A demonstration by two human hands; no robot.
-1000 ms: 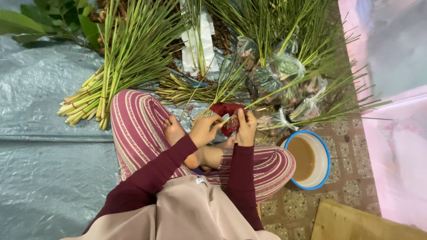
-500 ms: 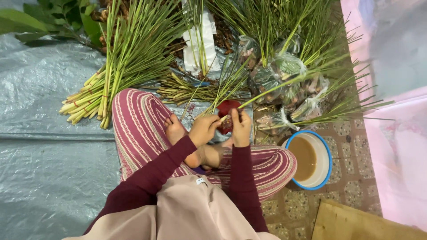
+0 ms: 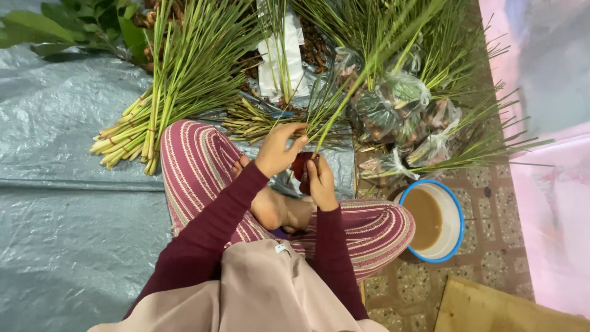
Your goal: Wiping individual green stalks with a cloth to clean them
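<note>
head view: one blue-rimmed bowl point(image 3: 456, 245) at 4 o'clock holds brown liquid. several clear bags point(image 3: 393, 104) at 1 o'clock hold dark plant pieces. my left hand point(image 3: 279, 149) and right hand point(image 3: 321, 180) pinch closed on one dark red piece point(image 3: 301, 166) and one green stalk point(image 3: 344, 104), centre.

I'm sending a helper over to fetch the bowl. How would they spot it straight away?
Start at the seated person's striped trousers. Beside the knee on the right-hand side of the picture, on the patterned tile floor, stands the bowl. It is round, white with a blue rim, holds brown liquid, and is the only dish among the green stalks.
</note>
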